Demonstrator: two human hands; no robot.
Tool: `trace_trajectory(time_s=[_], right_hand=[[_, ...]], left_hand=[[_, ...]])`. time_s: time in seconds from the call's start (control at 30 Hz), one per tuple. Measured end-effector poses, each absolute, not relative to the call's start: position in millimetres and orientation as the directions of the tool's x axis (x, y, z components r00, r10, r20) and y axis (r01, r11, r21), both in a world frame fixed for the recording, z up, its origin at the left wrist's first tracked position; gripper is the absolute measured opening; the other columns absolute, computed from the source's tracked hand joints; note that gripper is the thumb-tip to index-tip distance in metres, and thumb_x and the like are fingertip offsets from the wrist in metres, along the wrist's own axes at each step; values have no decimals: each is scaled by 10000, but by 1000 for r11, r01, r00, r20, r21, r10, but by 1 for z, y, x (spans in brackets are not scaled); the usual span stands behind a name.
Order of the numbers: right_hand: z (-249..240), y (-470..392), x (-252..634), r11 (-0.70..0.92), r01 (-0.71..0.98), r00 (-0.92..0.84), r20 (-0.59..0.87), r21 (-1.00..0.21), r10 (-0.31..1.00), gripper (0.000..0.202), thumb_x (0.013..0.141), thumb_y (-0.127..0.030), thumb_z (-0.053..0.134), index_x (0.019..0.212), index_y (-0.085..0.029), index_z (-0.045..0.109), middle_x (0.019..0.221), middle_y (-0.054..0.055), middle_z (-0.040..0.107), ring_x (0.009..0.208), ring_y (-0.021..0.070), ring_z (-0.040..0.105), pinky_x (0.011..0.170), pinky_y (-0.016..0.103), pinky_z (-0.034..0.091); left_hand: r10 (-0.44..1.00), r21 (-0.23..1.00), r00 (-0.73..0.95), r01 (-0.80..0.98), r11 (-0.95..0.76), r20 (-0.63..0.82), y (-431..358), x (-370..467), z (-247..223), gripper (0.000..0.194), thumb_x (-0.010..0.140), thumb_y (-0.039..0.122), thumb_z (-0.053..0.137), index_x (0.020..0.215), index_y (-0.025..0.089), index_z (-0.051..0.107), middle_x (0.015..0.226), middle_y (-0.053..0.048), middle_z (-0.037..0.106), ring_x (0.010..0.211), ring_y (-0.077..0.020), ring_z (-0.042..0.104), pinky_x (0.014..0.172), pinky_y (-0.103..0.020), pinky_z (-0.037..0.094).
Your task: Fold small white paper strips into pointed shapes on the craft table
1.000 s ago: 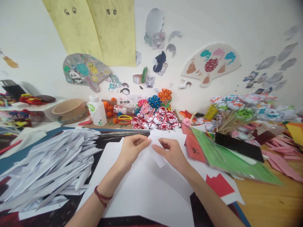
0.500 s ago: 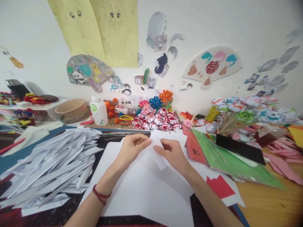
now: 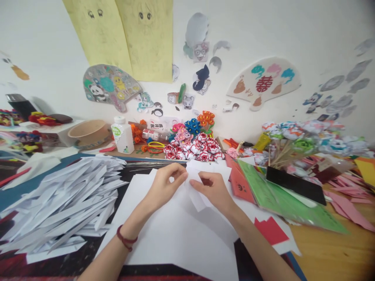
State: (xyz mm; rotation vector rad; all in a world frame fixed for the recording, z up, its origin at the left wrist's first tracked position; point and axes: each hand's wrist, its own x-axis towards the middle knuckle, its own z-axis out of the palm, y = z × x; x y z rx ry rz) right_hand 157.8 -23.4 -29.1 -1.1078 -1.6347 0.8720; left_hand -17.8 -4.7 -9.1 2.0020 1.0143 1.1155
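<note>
Between my two hands is a small piece of white paper, tilted above larger white sheets. My left hand pinches its upper left edge between thumb and curled fingers. On the other side, my right hand grips the right edge, thumb in front and fingers bent behind. The lower end of the piece hangs free and looks creased. White on white makes its outline hard to follow near the fingertips. To the left lies a big heap of folded white paper strips.
Red-and-white paper flowers and a white bottle stand along the back. At right lie a green packet, a black phone-like slab and red paper. Thin wires lie behind the sheets.
The view has shifted very slightly. Both hands keep the same hold on the small paper, with hardly any movement.
</note>
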Motion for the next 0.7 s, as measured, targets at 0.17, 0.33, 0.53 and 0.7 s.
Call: trace_trajectory(time_s=[0.17, 0.33, 0.53, 0.7], right_hand=[[-29, -23, 158, 337, 240, -138, 312, -910, 940, 409, 790, -318, 603, 562, -184, 290, 601, -47, 229, 553, 83, 222, 487, 232, 189], [-31, -22, 159, 294, 202, -105, 278, -934, 955, 447, 779, -329, 613, 568, -193, 244, 599, -50, 188, 547, 82, 196, 469, 229, 167], [-29, -22, 158, 237, 107, -95, 227, -966, 969, 377, 762, -316, 622, 558, -186, 333, 572, -53, 250, 516, 76, 236, 453, 218, 187], [-28, -22, 158, 223, 100, -94, 214, -970, 972, 341, 766, -300, 608, 562, -183, 361, 567, -53, 275, 510, 76, 252, 456, 216, 194]], left_hand=[[847, 786, 393, 363, -501, 359, -9, -17, -6, 190, 879, 283, 473, 769, 155, 560, 712, 2, 566, 660, -109, 501, 596, -207, 376], [844, 761, 409, 404, -508, 346, -12, -14, -7, 210, 890, 277, 446, 731, 160, 519, 632, 22, 535, 595, -102, 486, 567, -208, 349], [869, 784, 412, 427, -450, 274, -9, -12, -13, 241, 909, 322, 409, 738, 174, 495, 614, 28, 530, 578, -108, 486, 564, -214, 337], [883, 754, 380, 484, -444, 276, -8, -10, -18, 257, 920, 318, 376, 717, 181, 452, 600, 41, 473, 552, -101, 427, 537, -215, 302]])
